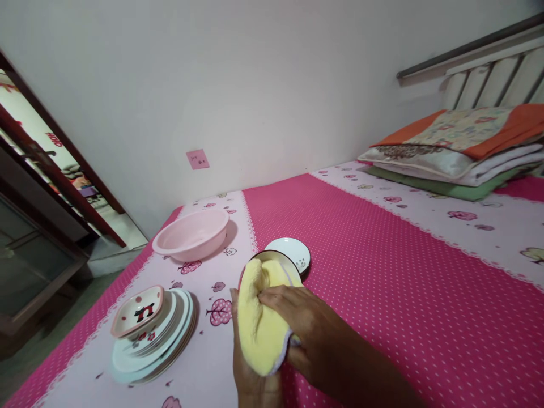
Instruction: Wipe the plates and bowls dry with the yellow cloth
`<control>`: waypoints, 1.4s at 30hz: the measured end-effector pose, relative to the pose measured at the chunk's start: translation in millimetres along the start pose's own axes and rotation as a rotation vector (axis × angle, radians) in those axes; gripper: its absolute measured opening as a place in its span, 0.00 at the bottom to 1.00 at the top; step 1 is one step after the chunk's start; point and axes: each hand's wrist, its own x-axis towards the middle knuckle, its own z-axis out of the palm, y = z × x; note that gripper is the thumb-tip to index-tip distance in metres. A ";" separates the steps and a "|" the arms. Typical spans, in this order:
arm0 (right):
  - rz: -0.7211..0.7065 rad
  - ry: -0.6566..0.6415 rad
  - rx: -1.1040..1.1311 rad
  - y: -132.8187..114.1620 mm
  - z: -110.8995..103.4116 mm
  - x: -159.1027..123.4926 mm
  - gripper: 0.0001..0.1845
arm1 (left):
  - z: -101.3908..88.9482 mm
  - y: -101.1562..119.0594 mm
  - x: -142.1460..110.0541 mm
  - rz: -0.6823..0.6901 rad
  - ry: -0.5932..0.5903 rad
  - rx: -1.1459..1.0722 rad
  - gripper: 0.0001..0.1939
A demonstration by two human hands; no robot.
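My right hand [301, 320] grips a yellow towel [266, 326] with a pale purple edge and presses it into a dark-rimmed bowl [278, 256]. Most of the bowl is hidden by the towel; its cream inside and rim show at the top. From the left and below, my left hand [255, 385] supports the bowl, its fingers partly covered by the towel. Just beyond the bowl lies a white plate [293, 249] with a dark rim and small marks near its right edge.
To the left, a squarish bowl [138, 311] with a cartoon figure tops a stack of plates [182, 317]. Behind it sits a pink basin [193, 235]. Folded bedding [459, 153] lies at the right on the pink-and-white bed cover [395, 294]. A wall stands behind.
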 end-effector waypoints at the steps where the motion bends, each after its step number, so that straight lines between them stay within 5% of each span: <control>1: -0.003 0.022 0.007 0.9 -0.5 1.0 0.34 | 4.3 -0.2 4.4 0.015 0.055 -0.015 0.28; 5: 0.004 0.175 0.140 4.3 -12.0 5.4 0.27 | 12.5 0.4 12.7 0.082 0.131 -0.022 0.26; 10: 0.440 0.623 0.391 9.7 -45.2 4.2 0.20 | 9.3 5.2 13.4 0.160 0.140 0.048 0.20; 13: 0.549 0.894 0.364 12.4 -55.4 0.1 0.19 | 9.4 6.7 13.7 0.185 0.229 0.068 0.20; 15: 0.511 0.964 0.240 12.5 -53.3 -1.7 0.21 | 11.7 5.6 12.9 0.191 0.247 0.071 0.20; 18: 0.230 0.868 0.036 9.9 -39.6 0.2 0.24 | 17.5 1.2 9.8 0.186 0.233 0.081 0.19; 22: -0.096 0.482 -0.042 4.9 -14.2 8.6 0.28 | 24.1 -4.1 3.5 0.157 0.203 0.043 0.22; 25: -0.084 0.208 0.011 2.7 -0.8 10.0 0.31 | 24.4 -4.3 0.2 0.122 0.237 0.005 0.25; 28: -0.051 0.092 0.084 1.5 1.7 7.6 0.27 | 22.9 -2.5 0.6 0.132 0.235 0.006 0.24; 33: -0.017 0.040 0.139 5.9 1.8 6.1 0.20 | 21.2 -1.1 4.6 0.206 0.220 0.021 0.19; 38: -0.100 0.110 0.069 23.0 21.7 -2.0 0.27 | 16.3 -4.4 5.8 0.129 0.201 0.093 0.19; 42: 0.061 0.019 0.166 20.5 18.2 2.8 0.18 | 5.7 -10.3 9.1 0.217 0.101 0.195 0.16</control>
